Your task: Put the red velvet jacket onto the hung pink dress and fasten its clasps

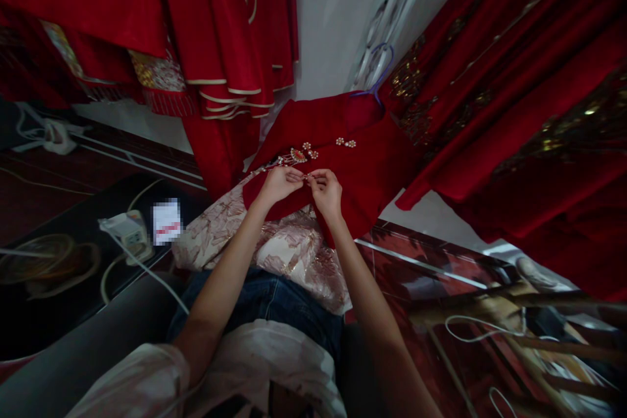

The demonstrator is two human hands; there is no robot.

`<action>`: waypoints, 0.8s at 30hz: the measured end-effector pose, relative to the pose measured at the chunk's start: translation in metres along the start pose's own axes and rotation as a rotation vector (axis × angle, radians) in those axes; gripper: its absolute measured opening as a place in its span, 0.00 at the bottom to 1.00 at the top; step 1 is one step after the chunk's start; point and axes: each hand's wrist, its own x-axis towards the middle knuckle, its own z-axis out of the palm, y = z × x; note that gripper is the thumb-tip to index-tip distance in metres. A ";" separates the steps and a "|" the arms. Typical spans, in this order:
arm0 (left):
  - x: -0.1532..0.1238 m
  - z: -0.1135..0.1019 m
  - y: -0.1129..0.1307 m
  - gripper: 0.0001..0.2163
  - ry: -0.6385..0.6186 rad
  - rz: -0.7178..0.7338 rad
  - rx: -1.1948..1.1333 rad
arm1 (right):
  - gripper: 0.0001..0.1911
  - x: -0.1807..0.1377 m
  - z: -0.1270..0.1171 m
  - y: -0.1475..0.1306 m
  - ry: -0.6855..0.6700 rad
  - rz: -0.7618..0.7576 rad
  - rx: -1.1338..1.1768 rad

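Observation:
A red garment (pixel 362 163) on a purple hanger (pixel 377 75) lies across my lap, over a pale patterned cloth (pixel 294 248). Pearl and red bead ornaments (pixel 300 155) sit on its front, with a small pearl cluster (pixel 345 142) further right. My left hand (pixel 279 183) and my right hand (pixel 327 192) meet at the garment's front edge just below the ornaments. Both pinch a small fastening on the edge, too small to make out.
Red embroidered robes hang at the left (pixel 215 32) and right (pixel 514 98). A white power strip (pixel 128 230) with a cord lies on a dark surface at the left. The glossy red floor (pixel 441 274) reflects light at the right. A white wall (pixel 337 6) is behind.

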 end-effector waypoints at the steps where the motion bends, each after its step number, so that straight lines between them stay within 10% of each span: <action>1: 0.000 0.000 0.000 0.09 0.002 0.002 -0.001 | 0.05 0.000 0.000 -0.002 0.009 -0.008 -0.014; 24: -0.002 0.005 0.005 0.06 0.114 0.004 0.005 | 0.08 0.000 0.005 -0.008 0.028 -0.017 -0.058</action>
